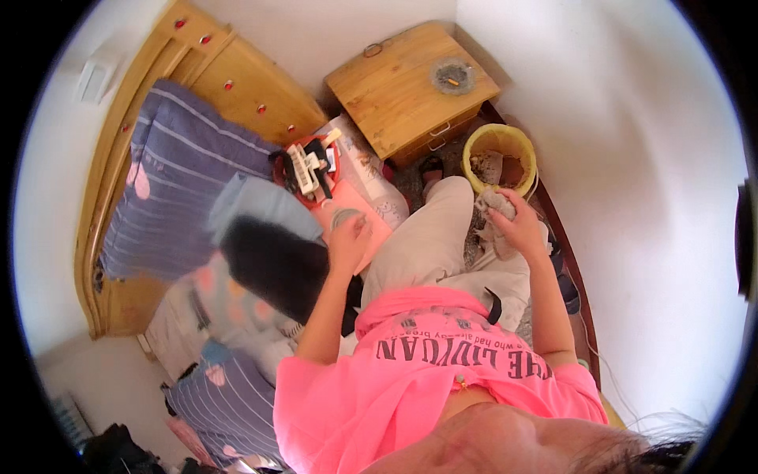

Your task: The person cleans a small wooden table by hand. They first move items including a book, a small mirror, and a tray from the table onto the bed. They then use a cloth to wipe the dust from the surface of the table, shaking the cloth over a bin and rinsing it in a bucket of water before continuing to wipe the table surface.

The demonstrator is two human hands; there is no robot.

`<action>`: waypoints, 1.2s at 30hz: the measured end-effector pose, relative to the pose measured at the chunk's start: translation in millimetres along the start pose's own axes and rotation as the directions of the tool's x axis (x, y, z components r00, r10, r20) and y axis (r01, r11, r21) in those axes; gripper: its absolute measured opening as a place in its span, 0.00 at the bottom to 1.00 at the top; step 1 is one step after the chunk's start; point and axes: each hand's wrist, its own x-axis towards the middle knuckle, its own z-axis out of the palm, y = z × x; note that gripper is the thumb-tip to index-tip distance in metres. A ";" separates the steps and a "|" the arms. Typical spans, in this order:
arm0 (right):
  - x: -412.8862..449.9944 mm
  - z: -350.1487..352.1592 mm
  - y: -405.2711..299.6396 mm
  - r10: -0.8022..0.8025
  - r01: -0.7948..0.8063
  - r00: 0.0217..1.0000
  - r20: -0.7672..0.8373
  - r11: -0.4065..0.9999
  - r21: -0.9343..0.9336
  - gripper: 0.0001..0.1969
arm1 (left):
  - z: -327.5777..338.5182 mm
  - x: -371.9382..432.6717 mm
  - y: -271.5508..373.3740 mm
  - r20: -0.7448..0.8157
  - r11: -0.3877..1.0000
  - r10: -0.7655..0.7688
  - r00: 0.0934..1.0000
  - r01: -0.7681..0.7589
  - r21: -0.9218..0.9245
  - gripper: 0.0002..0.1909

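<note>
My right hand [521,225] is closed around a crumpled greyish-beige cloth [498,208], whose lower part hangs over my knee, just below the yellow bucket [529,142]. Dark dirt or litter lies inside that bucket. My left hand [349,234] is at a small round clear or pale object [345,217] above a pink sheet [370,219] on the bed; its fingers are bent, and whether they grip the object cannot be told. Beyond it a red basket [337,169] holds a white hair claw clip [305,169] and black items.
A wooden nightstand [397,83] bears a glass ashtray [453,76] with a cigarette butt. On the bed are a striped pillow [189,178], a light blue cloth [260,207] and a black cloth [272,266]. Dark shoes [567,293] and a white cable [604,361] lie along the right wall.
</note>
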 end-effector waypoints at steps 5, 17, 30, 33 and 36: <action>9.2 8.4 10.1 0.086 -0.086 0.996 0.007 0.995 -0.042 0.24 | 88.3 145.5 73.2 0.116 0.965 0.261 0.958 -0.263 -0.004 0.11; 41.4 -1.2 66.2 0.399 -0.395 0.910 -0.110 0.917 0.054 0.20 | 239.5 402.0 19.5 0.101 0.974 -0.224 0.969 0.225 0.001 0.19; 99.5 17.2 66.4 0.349 -0.350 0.931 -0.105 0.937 0.006 0.20 | 109.0 425.5 15.8 -0.260 0.850 0.271 0.927 -0.104 0.516 0.11; 96.6 19.6 62.1 0.453 -0.455 0.889 -0.072 0.891 -0.011 0.20 | 92.3 460.0 15.5 -0.232 0.818 0.281 0.931 -0.106 0.566 0.09; 90.7 21.3 72.4 0.424 -0.425 0.900 -0.096 0.905 0.016 0.20 | 93.5 482.1 4.6 -0.091 0.791 0.191 0.977 -0.098 0.604 0.10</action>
